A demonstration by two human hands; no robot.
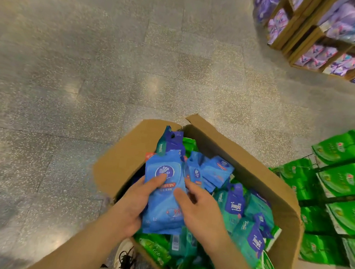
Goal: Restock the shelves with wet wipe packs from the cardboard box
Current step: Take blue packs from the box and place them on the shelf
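Several blue wet wipe packs [163, 192] sit stacked in your left hand [136, 200] above the cardboard box [287, 198], right hand [201, 210] loosely curled against them; slick wrappers may slide, spilling the stack.

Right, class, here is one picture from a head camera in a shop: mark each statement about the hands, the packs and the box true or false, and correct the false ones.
1. The left hand grips a large light-blue wet wipe pack. True.
2. The brown cardboard box is closed. False: its flaps stand open and packs fill it.
3. The right hand reaches in beside the same pack. True.
4. The shelves on the right hold red packs. False: the green packs sit there.
5. The box holds only light-blue packs. False: teal packs with dark-blue Tempo labels and green ones lie in it too.
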